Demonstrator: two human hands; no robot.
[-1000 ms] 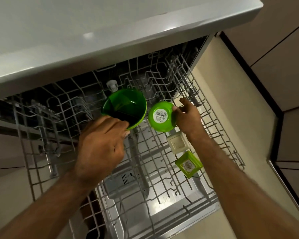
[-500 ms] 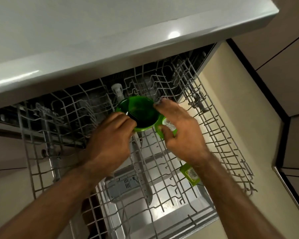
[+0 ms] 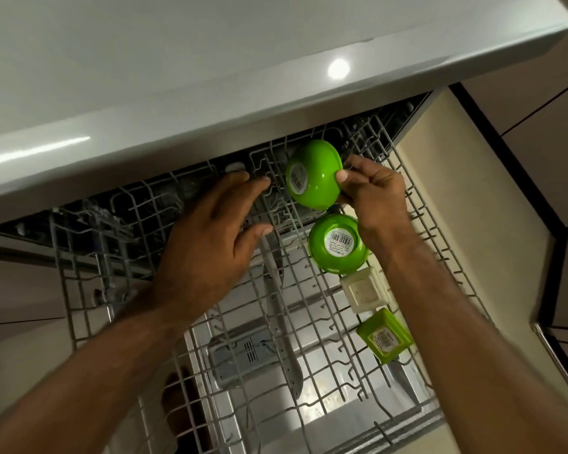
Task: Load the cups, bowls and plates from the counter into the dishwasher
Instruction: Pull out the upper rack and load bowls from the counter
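Left hand is over the rear centre of the dishwasher rack, fingers straight and spread, holding nothing; contact with the wires cannot be told. Just to its right, the green bowl stands tipped on edge at the back of the rack, labelled base towards the camera. The right hand pinches its rim between thumb and fingers. Nearer, along the rack's right side, base up: second green bowl, white square dish, green square dish
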